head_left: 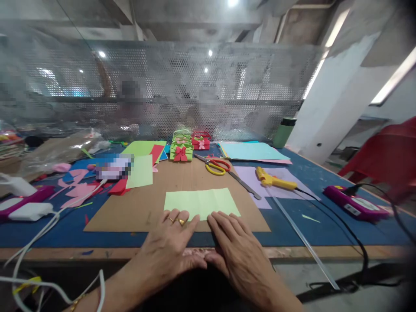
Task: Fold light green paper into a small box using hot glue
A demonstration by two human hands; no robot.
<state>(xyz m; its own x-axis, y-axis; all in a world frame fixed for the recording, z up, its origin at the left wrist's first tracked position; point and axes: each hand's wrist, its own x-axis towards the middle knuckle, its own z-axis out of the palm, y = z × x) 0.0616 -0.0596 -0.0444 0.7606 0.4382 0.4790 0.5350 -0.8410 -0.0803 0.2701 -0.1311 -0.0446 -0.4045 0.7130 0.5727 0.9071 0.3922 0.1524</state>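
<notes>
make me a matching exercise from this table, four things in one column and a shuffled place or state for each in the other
1. glue gun
2. scissors
3. light green creased sheet
4. green flask

A. has fingers of the left hand and right hand at its near edge
B. stands upright near the perforated screen
C. lies on lilac paper
D. has one yellow handle and one red

Pairs: 1-C, 2-D, 3-A, 4-B
</notes>
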